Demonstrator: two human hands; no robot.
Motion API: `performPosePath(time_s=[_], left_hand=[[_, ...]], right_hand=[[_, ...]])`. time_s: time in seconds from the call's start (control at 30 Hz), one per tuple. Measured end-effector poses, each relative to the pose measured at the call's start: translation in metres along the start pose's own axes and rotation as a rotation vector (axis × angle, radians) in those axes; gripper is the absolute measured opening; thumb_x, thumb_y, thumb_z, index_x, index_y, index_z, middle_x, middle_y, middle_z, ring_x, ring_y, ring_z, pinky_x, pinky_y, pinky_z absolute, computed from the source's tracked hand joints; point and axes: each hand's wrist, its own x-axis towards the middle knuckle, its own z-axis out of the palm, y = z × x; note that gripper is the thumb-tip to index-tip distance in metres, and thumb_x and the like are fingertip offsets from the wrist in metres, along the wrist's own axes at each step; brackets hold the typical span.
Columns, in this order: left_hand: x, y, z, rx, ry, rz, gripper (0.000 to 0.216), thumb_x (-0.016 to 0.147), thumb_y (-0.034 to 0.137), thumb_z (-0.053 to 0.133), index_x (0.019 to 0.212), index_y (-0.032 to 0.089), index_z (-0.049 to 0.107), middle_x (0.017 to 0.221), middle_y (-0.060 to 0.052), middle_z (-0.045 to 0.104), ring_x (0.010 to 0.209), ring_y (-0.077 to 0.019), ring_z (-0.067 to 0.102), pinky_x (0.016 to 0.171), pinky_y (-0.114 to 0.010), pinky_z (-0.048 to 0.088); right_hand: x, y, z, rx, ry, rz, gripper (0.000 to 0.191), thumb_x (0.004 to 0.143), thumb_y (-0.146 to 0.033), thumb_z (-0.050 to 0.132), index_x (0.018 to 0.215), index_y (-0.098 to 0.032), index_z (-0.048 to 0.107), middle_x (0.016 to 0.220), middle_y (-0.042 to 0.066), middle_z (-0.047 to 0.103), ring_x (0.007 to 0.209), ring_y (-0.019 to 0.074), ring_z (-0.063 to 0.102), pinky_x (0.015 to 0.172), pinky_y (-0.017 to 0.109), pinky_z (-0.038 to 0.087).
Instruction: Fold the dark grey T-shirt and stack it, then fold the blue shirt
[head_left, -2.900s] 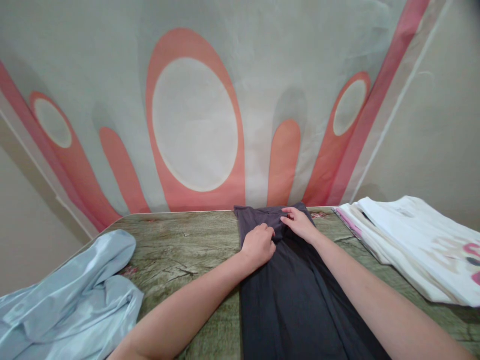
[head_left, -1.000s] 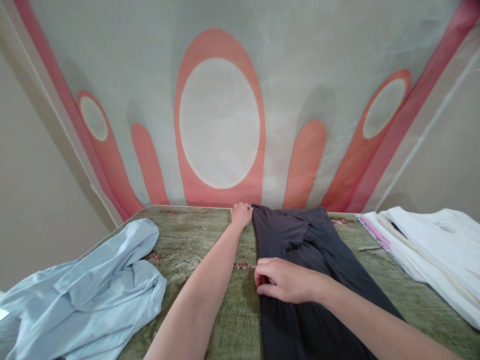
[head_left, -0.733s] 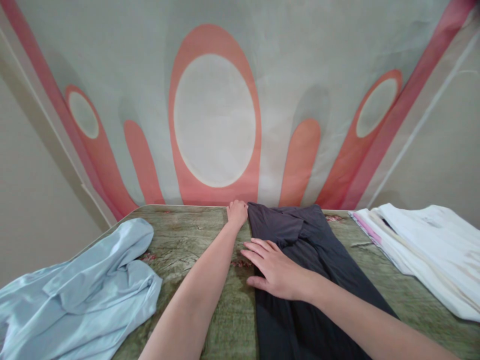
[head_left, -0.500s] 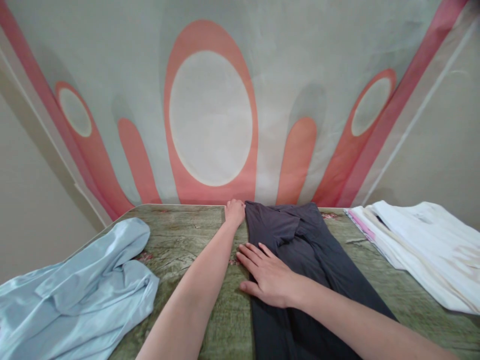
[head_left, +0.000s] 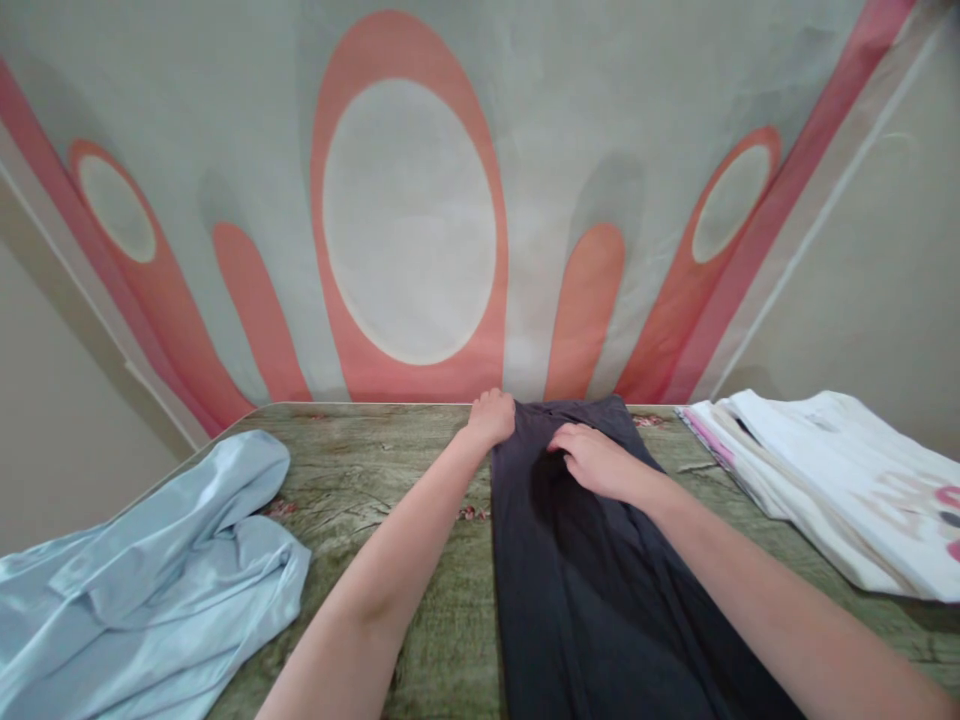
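A long dark garment, charcoal and lengthwise, lies on the table from its far edge toward me; I cannot tell its exact kind. My left hand is at the garment's far left corner, fingers curled over the cloth there. Bent together, the fingers of my right hand press into the cloth just below its far end, seemingly pinching a bit of it. A dark shadow beneath that hand hides the fingertips in part.
A crumpled light blue satiny garment lies at the left of the table, which has a wood-look top. Several folded white shirts are stacked at the right. A wall hanging with pink shapes rises behind the far edge.
My right hand has moved from the garment's left edge up and right toward its far end, its spread fingers now bent. The folded flap there looks flatter. My left hand has shifted slightly right.
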Motion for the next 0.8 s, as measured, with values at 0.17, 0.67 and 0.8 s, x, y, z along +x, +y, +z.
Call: performPosePath(time_s=[0.17,0.67,0.8], left_hand=[[-0.012,0.023,0.014,-0.023,-0.105,0.111,0.041,0.088,0.048,0.034,0.113,0.021,0.05,0.12,-0.011,0.047,0.111,-0.0277,0.045,0.091,-0.045,0.036],[-0.056,0.035,0.003,-0.166,0.128,0.179,0.041,0.087,0.048,0.037,0.112,0.018,0.047,0.115,-0.011,0.05,0.112,-0.0243,0.044,0.095,-0.039,0.034],[-0.084,0.049,-0.002,-0.18,0.137,0.199,0.044,0.067,0.04,0.063,0.101,0.017,0.047,0.099,-0.008,0.053,0.096,-0.0233,0.052,0.086,-0.033,0.041]], right_hand=[[-0.008,0.023,-0.015,0.079,-0.151,-0.075,0.03,0.063,-0.012,0.054,0.091,-0.015,0.064,0.092,0.007,0.061,0.084,0.0183,0.055,0.076,0.027,0.042],[0.0,0.041,-0.006,0.23,-0.015,-0.017,0.021,0.073,-0.015,0.049,0.085,-0.015,0.066,0.081,0.005,0.066,0.071,0.0157,0.058,0.067,0.026,0.042],[0.002,0.041,-0.004,0.271,0.0,0.005,0.019,0.075,-0.017,0.049,0.084,-0.015,0.066,0.081,0.005,0.067,0.071,0.0157,0.058,0.067,0.026,0.042]])
